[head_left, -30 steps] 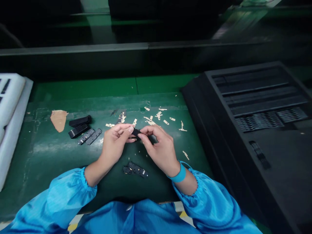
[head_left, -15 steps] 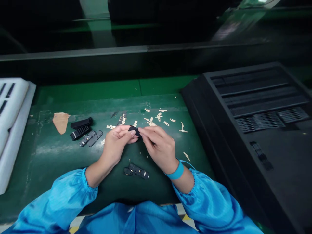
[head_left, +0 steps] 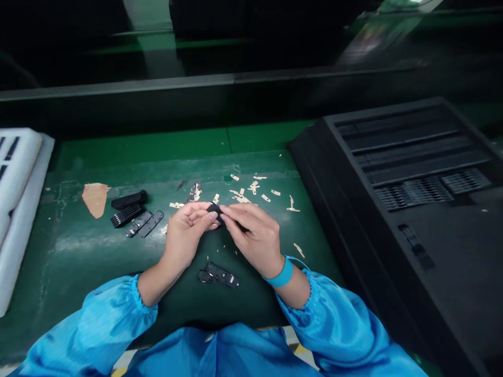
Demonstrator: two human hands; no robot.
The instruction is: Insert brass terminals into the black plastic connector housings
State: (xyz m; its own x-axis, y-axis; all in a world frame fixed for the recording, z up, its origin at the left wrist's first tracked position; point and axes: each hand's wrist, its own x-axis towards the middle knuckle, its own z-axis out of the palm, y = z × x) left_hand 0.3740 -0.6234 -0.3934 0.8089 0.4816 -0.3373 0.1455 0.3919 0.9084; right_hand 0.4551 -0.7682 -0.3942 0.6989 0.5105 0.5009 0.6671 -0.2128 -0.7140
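Between my two hands is a small black plastic part (head_left: 214, 209), raised above the green tabletop and mostly covered by fingers. My left hand (head_left: 189, 224) pinches its left side between thumb and fingers. The fingertips of my right hand (head_left: 254, 230) are closed at its right end; whether they also hold something tiny there, I cannot tell. Just below the hands lie dark electronic pieces (head_left: 220, 275), partly overlapping. Beyond the fingers, pale small strips (head_left: 240, 197) are scattered on the table.
To the left sit stacked black parts (head_left: 129, 207), two flat dark pieces (head_left: 146, 223) and a brown scrap (head_left: 95, 199). A white foam tray (head_left: 27, 173) stands at the left edge. A large black tray (head_left: 428, 235) with rows of parts fills the right side.
The view has shifted slightly. Both hands stay at the same black part, with the right fingertips moved a little closer over its right end.
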